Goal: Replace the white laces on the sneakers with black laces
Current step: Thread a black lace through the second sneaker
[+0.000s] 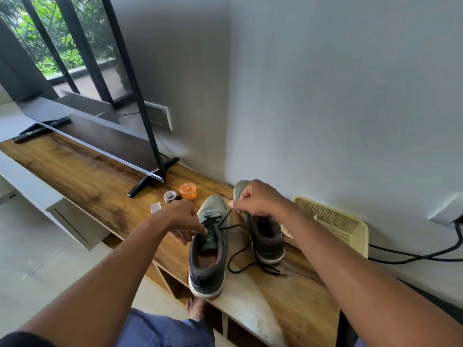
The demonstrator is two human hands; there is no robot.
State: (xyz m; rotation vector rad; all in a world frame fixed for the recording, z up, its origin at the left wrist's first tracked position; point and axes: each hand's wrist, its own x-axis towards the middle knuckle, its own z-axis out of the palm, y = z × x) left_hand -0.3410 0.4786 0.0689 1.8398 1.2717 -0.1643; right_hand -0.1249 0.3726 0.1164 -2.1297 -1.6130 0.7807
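Two grey sneakers stand on the wooden cabinet top [82, 176], heels toward me. The left sneaker [209, 249] has a black lace [239, 251] threaded through its upper eyelets. My left hand [184, 220] pinches the lace at the left side of the tongue. My right hand [253, 197] pinches the other lace end, pulled up taut above the shoe. A long loop of black lace lies on the wood between the shoes. The right sneaker [266, 240] stands partly behind my right hand. No white lace is plainly visible.
A TV [95, 101] on black feet stands at the left rear. An orange-lidded jar [188, 191], a small round tub [169, 197] and a clear plastic piece [155, 207] sit near the shoes. A cream perforated basket [333, 221] lies at the right by the wall, with cables beyond.
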